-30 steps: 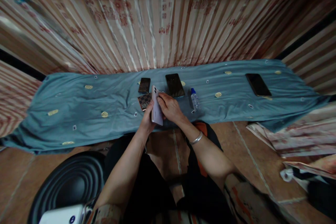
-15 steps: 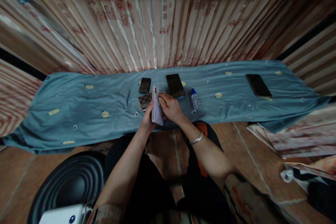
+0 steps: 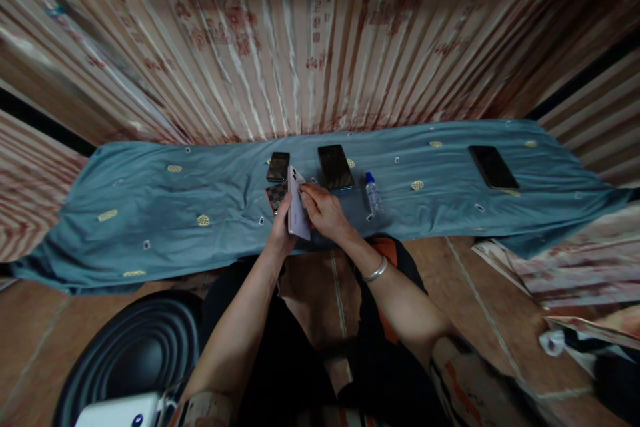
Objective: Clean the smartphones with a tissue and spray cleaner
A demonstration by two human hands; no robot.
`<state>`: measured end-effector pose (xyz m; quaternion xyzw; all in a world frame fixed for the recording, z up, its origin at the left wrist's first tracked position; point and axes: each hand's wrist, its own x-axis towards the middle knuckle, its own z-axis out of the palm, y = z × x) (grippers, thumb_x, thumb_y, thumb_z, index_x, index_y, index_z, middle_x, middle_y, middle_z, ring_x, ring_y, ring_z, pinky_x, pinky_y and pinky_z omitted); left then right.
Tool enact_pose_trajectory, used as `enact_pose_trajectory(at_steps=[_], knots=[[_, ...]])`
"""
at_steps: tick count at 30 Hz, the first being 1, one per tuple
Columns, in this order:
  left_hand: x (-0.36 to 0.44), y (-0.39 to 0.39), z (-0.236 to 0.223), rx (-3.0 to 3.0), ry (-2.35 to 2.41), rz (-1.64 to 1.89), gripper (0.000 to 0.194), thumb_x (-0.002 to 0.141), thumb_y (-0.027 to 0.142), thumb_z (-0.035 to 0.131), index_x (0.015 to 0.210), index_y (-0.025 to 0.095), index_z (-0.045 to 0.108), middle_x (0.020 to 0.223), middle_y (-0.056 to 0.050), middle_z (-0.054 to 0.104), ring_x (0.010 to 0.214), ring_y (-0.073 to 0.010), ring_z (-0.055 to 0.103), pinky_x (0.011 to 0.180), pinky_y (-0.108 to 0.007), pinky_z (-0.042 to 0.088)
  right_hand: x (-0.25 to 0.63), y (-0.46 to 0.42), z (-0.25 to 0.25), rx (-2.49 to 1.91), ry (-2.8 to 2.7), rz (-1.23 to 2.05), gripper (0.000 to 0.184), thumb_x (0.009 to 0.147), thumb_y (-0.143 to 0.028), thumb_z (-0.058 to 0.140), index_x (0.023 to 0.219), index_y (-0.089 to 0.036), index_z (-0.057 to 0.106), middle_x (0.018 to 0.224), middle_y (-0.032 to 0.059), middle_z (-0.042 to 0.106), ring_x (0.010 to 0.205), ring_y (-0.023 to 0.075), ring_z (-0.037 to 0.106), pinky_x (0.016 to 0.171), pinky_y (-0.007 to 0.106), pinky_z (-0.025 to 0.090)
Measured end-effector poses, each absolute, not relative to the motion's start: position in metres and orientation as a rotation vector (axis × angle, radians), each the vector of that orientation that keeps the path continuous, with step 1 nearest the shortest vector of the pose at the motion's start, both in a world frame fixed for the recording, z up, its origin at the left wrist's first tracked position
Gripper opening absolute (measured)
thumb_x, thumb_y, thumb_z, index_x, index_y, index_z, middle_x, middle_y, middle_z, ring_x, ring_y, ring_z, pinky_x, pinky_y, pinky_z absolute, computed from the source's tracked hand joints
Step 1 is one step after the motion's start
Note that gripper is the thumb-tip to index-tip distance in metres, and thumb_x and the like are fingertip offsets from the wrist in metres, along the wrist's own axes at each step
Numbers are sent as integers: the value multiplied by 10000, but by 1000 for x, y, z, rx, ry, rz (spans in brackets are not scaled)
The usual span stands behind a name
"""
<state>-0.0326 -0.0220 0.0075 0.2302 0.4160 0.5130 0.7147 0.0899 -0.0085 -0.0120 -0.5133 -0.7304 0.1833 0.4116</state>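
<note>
A pale lilac smartphone (image 3: 299,219) is gripped along its edge by my left hand (image 3: 283,228), tilted so its back with the camera lenses faces me. My right hand (image 3: 326,212) has its fingers bent together, the tips against the phone's back near the cameras. Whatever those fingertips pinch, if anything, is too small to make out. Partly behind the phone lies a brown checkered flat item (image 3: 275,196). Just beyond it rests a small dark phone (image 3: 279,165). A larger black phone or tablet (image 3: 336,167) lies past my right hand, and a clear bottle with a blue cap (image 3: 373,196) is to its right.
A blue-green cloth (image 3: 230,177) with yellow prints covers the long low table. Another black phone (image 3: 494,167) lies far right. Patterned curtains (image 3: 280,47) hang behind. At lower left, a white device (image 3: 120,411) sits on a black round ridged stool (image 3: 135,347).
My right fingertips have moved slightly down, from the phone's right edge onto its back. The left hand keeps its hold. The whole view has shifted a little.
</note>
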Motion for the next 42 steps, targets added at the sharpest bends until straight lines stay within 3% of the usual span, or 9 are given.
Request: enact_pose_trajectory(at_steps=[3,10,18,27,35,42], knots=[[-33,-23,7,527,902,1128,451,903,445,597,1249,158,636,903,-51,751,839,-201,725,688,-266,582,90,-11,-12,-1273,-1825,450,358,1014,-327,418,1249,-210,662,1319,107,690,1251,242,630,1105,448,486],[-28,-26,13,460,934,1159,319,957,289,506,1210,158,648,750,-13,708,702,-164,699,599,-238,565,92,-13,-13,-1225,-1817,438,389,1010,-334,427,1301,-193,642,1384,124,651,1338,236,573,1151,461,448],[-31,-28,25,436,961,1141,334,979,301,472,1180,110,658,732,-31,711,684,-159,696,586,-226,561,92,-11,-15,-1251,-1844,452,377,1010,-323,417,1275,-213,661,1342,106,681,1296,236,603,1121,461,478],[-21,-25,12,363,836,1215,335,964,234,493,1230,107,653,1010,-70,772,1094,-170,706,964,-228,538,89,-17,-11,-1183,-1829,425,423,1014,-308,419,1377,-178,594,1462,130,587,1401,229,508,1201,455,388],[-30,-22,16,339,889,1242,265,924,348,583,976,119,703,899,-80,775,1042,-222,725,887,-251,586,87,-12,-17,-1292,-1870,463,362,995,-241,441,1275,-162,656,1339,134,676,1247,239,636,1120,421,475],[-28,-23,16,326,878,1252,228,937,314,570,964,134,708,767,-49,751,995,-196,736,910,-239,574,84,-8,-21,-1322,-1819,491,339,981,-211,466,1257,-198,662,1277,105,710,1203,224,661,1104,413,481]])
